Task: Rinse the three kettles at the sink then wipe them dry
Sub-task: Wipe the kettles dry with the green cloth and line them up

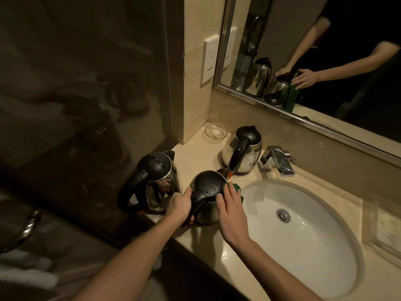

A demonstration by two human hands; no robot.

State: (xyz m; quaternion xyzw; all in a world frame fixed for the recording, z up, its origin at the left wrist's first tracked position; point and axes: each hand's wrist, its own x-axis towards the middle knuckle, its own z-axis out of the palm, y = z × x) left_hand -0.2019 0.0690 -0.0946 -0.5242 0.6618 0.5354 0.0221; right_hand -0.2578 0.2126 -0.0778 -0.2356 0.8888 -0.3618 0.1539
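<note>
Three steel kettles with black lids and handles stand on the beige counter left of the sink (338, 242). The middle kettle (207, 187) is nearest me, its lid beaded with water drops. My left hand (180, 206) grips its black handle. My right hand (231, 210) presses a green cloth (236, 189) against the kettle's right side, fingers mostly straight. A second kettle (156, 170) stands at the counter's left edge. The third kettle (243, 148) stands at the back beside the tap.
A chrome tap (277, 160) sits behind the white basin. A small glass dish (216, 131) stands in the back corner. A mirror (314, 61) runs along the wall and a glass partition lies to the left. A clear tray (384, 227) is at the far right.
</note>
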